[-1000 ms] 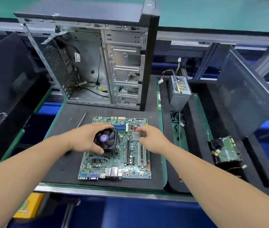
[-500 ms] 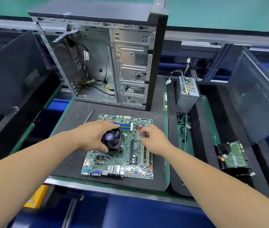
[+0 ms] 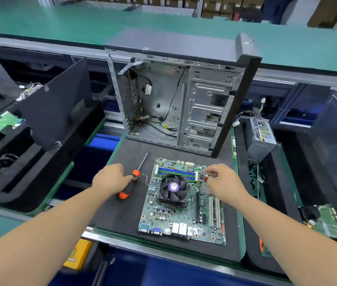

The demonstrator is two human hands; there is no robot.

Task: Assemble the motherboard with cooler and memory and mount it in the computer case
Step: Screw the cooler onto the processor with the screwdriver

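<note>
left hand (image 3: pixel 111 179) grips screwdriver (image 3: pixel 131 185) left of motherboard (image 3: pixel 184 203) | right hand (image 3: pixel 223 180) over its right edge, fingers curled, grasp unclear | fan (image 3: pixel 172 187) on motherboard

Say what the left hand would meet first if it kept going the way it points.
The left hand already grips the screwdriver; straight on, it would probably meet the motherboard edge near the cooler, though depth is unclear.

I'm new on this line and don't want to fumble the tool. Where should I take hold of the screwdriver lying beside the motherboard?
Grip the screwdriver by its fat black-and-orange handle, coming from the left and above, as the left hand does. It lies flat on the mat, its thin bare shaft pointing away toward the case, and the motherboard crowds its right side.
</note>
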